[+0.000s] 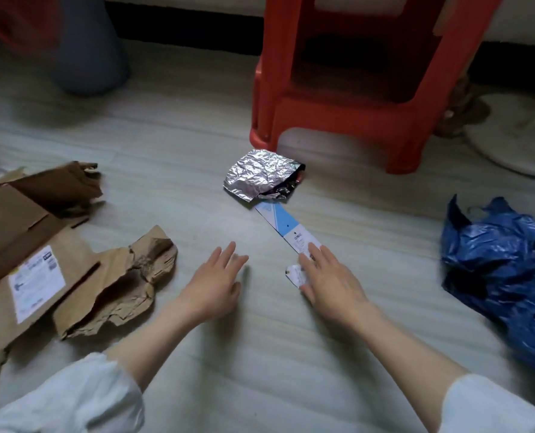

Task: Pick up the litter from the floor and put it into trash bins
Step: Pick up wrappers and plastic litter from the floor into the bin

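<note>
On floor, right hand [331, 281] on box [286, 228]

A red plastic stool [338, 98] stands on the pale wood-grain floor [172, 126] at the upper middle, its near legs planted just behind the scattered rubbish. To its right, at the frame's edge, sits the round white base of a standing fan [509, 142], with a brownish bundle [466, 110] between it and the stool leg; what that bundle is cannot be told. At the upper left a grey rounded object [88, 51] rests on the floor, blurred, beside something red-orange [13, 20]. A dark skirting strip [191, 35] runs along the wall.
</note>
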Tool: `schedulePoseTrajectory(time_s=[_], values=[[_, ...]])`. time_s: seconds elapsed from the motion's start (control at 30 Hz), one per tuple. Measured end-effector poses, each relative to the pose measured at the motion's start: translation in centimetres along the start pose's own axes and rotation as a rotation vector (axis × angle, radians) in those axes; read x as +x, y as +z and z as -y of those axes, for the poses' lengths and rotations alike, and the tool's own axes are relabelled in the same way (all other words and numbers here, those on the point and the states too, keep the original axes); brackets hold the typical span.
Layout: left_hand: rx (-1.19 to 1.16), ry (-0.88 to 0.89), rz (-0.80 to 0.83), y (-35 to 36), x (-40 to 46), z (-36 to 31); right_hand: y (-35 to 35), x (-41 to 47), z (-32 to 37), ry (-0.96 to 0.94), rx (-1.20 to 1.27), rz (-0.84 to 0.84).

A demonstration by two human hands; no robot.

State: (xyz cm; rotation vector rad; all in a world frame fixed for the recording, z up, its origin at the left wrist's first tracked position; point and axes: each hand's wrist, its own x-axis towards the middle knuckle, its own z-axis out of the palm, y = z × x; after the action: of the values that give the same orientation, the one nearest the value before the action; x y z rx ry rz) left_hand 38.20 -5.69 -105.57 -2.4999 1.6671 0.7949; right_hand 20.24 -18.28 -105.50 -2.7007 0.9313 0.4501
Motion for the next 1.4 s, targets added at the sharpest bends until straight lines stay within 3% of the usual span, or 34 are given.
schedulePoseTrajectory(time_s=[0.23,0.4,0.47,0.63,0.8,0.93,1.13,1.33,1.4], values=[[0.039,-0.069,-0.174,-3.0,9.4,0.1,1.2,0.4,-2.6,-0.117,0.039,-0.188],[0.063,-0.055,-0.085,-3.4,12.4,-1.2,1.5,-1.2,-3.3,-0.031,-0.021,-0.185],[0.060,-0.099,-0.121,-3.2,12.3,-1.8,1.2,-1.0,-3.5,0.020,0.004,-0.185],[0.222,0.046,-0.395,-1.1,8.3,-3.0,0.2,0.4,-3.6,0.223,0.280,-0.094],[0.119,-0.012,-0.392,1.1,5.7,-2.5,-0.3,1.5,-2.7,0.400,0.445,0.014],[0.391,0.065,-0.365,2.2,4.9,-2.2,0.3,1.0,-1.8,0.543,0.580,-0.011],[0.346,0.036,-0.414,4.0,-0.6,-3.0,1.7,-3.8,-0.8,0.570,0.534,-0.156],[0.339,-0.025,-0.244,5.3,-8.8,-4.2,1.7,-9.7,1.9,0.520,0.592,-0.222],[0.354,-0.050,-0.254,5.2,-11.2,-4.0,0.5,-11.3,2.8,0.459,0.556,-0.214]])
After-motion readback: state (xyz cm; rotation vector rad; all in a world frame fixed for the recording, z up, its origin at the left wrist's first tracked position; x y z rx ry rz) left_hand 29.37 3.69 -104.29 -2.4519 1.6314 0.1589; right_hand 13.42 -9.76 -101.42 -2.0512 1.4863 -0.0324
